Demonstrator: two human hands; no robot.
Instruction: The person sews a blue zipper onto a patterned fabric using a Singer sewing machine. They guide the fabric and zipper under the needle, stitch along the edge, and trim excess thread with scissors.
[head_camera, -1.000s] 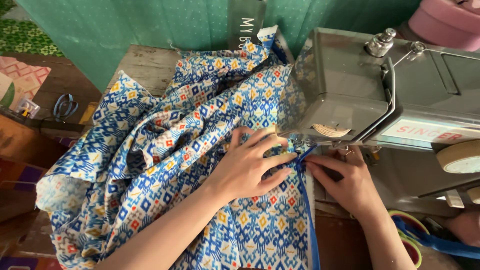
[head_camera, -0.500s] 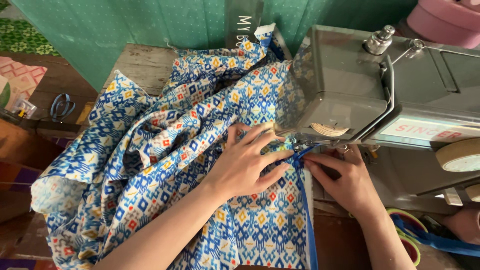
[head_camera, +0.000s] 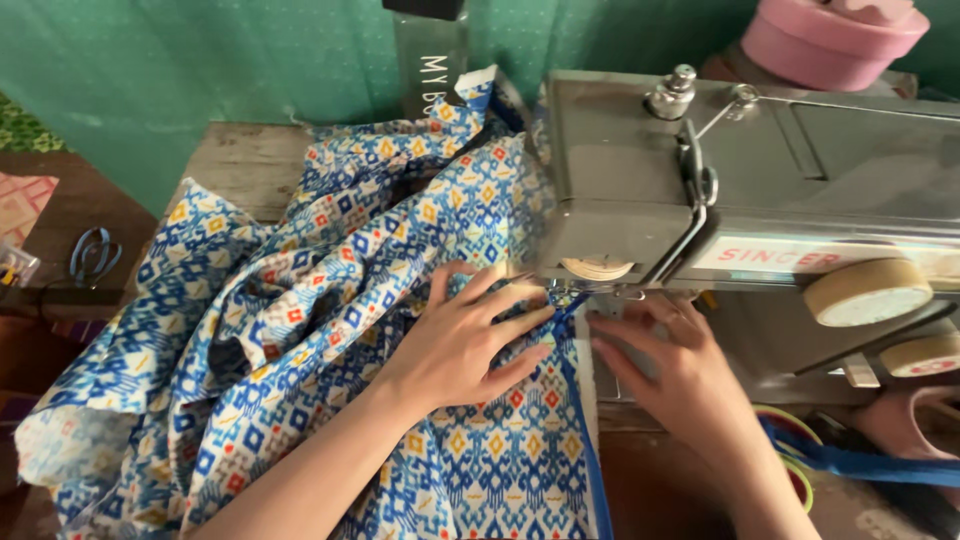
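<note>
Patterned blue fabric has bunched nearer the grey sewing machine than a second ago; feed appears under way. Left hand flat, fingers spread, pressing cloth before the needle. Right hand just right of it, fingers extended, pinching nothing, guiding the blue edge trim.

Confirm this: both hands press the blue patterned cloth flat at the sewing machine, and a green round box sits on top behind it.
One thing is wrong: the round box is pink, not green, as the head view shows. The left hand and right hand do press the cloth at the sewing machine.
</note>
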